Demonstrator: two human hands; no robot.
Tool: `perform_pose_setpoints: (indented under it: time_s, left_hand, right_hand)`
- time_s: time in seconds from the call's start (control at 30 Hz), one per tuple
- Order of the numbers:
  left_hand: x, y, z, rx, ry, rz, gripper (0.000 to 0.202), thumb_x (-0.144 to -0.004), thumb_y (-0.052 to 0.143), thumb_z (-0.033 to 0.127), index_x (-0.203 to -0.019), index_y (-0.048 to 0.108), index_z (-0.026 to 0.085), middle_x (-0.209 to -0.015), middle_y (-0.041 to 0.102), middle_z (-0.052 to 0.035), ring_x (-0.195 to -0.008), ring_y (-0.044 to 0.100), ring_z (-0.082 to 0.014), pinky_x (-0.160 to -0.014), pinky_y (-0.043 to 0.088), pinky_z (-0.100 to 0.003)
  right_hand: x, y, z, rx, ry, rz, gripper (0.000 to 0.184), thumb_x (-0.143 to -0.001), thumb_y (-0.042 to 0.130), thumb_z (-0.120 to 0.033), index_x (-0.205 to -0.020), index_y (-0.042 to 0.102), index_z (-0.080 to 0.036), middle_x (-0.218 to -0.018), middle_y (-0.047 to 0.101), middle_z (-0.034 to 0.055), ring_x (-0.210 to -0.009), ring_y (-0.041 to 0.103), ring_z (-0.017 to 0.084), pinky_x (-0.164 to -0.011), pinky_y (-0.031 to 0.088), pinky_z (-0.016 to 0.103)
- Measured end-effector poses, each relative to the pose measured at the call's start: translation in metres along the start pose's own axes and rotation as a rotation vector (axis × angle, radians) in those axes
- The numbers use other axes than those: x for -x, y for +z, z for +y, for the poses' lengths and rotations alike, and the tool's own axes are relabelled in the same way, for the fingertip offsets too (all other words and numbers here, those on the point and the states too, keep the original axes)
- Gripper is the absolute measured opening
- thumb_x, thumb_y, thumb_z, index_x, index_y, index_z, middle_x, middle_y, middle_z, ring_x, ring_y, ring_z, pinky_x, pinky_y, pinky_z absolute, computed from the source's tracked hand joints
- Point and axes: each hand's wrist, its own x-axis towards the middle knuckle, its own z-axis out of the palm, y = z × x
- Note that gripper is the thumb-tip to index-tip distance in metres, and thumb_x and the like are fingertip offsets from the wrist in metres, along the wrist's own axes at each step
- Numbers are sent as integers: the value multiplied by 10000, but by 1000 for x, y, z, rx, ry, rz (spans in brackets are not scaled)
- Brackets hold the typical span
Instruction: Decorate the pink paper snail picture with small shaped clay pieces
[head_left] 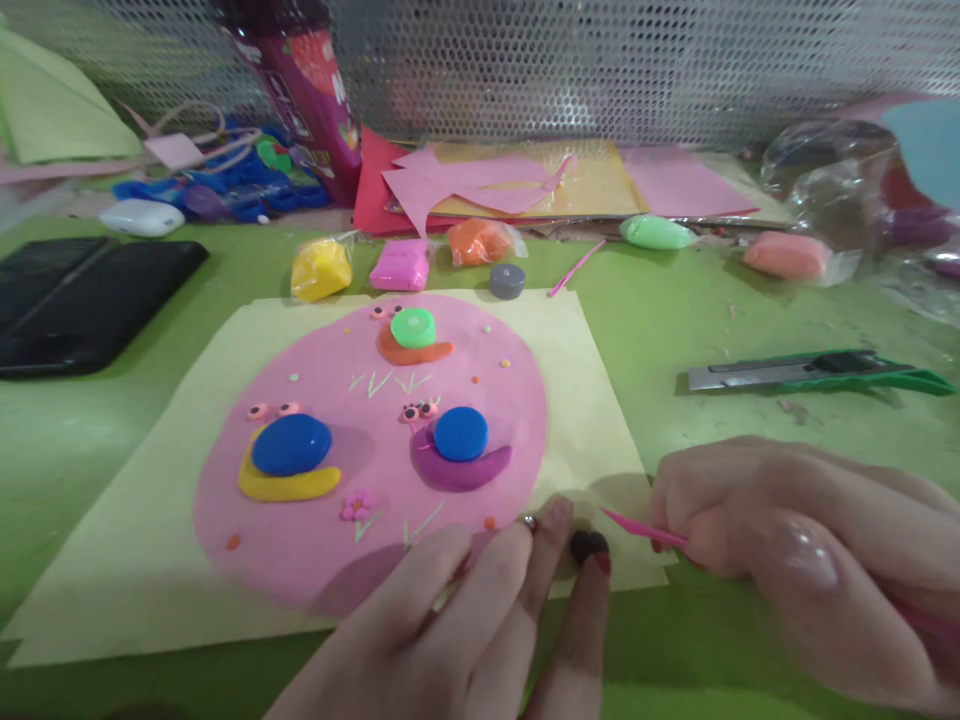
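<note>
Fingers stretched out, my left hand (472,630) rests over the near right part of a pink clay disc (352,430) and the pale yellow paper (577,400) under it. One red-nailed fingertip touches a small black two-lobed clay piece (589,547), which sits on the paper between my hands. My right hand (810,560), apart from the left, is closed around a pink pointed tool (645,528); its tip hangs just beside the black piece, toward my right.

Just beyond my left fingers is a purple snail (465,473) with a blue cap for a shell. Farther left lies a yellow snail (289,487), also blue-capped, with a pink flower (358,506) between it and my left hand. Beyond both, an orange snail (412,350) carries a green cap.

Past my right hand, a green-handled utility knife (817,372) lies on the green tabletop (667,310). Well ahead of my hands are a gray cap (507,281), a thin pink stick (577,268) and wrapped clay in yellow (321,268), pink (400,264) and orange (480,242).
</note>
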Motion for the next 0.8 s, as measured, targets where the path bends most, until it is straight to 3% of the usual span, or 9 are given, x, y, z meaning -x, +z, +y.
perform_pose_setpoints:
  time_s: [0.23, 0.47, 0.8]
  left_hand:
    - [1, 6, -2, -45, 47, 84, 286, -862, 512, 30, -1122, 602, 110, -975, 719, -45, -949, 561, -239, -789, 370, -366]
    - [3, 10, -6, -67, 91, 135, 273, -826, 515, 17, -1060, 606, 125, -936, 719, -48, -927, 576, -232, -790, 380, -367]
    - [0, 10, -1, -51, 24, 173, 196, -867, 489, 30, -1025, 583, 99, -909, 726, -60, -905, 587, -232, -787, 395, -362]
  right_hand:
    - [0, 5, -1, 29, 30, -28, 346, -1045, 284, -336, -746, 450, -279, -498, 485, -34, -344, 455, 86, -304, 360, 227]
    - [-3, 8, -3, -212, 97, -79, 398, -1053, 299, -382, -696, 428, -262, -475, 471, -59, -335, 387, 68, -284, 268, 223]
    - [0, 10, -3, -229, 49, -108, 396, -1060, 300, -332, -689, 410, -247, -478, 458, -61, -361, 365, 63, -324, 245, 238]
